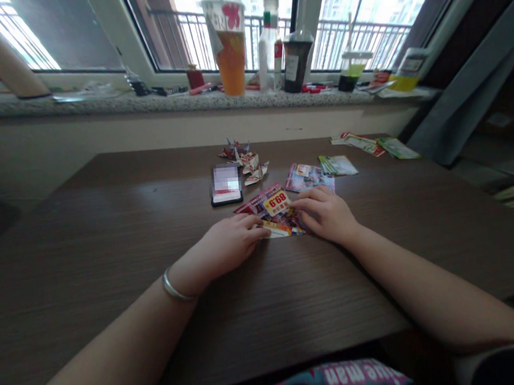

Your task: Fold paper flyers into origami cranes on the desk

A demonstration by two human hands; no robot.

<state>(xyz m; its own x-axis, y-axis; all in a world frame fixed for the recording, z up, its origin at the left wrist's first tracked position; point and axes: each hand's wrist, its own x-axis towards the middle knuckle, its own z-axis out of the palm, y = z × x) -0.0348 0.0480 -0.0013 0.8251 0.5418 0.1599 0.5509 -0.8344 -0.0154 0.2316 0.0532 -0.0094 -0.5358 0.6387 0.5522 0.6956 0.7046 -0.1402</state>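
A colourful printed flyer (279, 203), with a yellow price patch reading 89.9 upside down, lies on the brown table between my hands. My left hand (238, 234) grips its lower left edge, the fingers closed together at the paper. At the flyer's right side, my right hand (327, 213) has its thumb and fingers closed on the edge. Just beyond it lies a stack of pinkish printed sheets (304, 178). A phone (226, 184) with a lit, blurred screen rests beyond my left hand. Several folded paper figures (251, 164) stand beside the phone.
Green printed papers (338, 165) lie behind the sheet stack, with more paper strips (362, 142) at the table's far right. On the windowsill (165, 105) stand a tall orange drink cup (231, 58), a dark drink cup (297, 62) and bottles. A grey curtain (465, 75) hangs at right.
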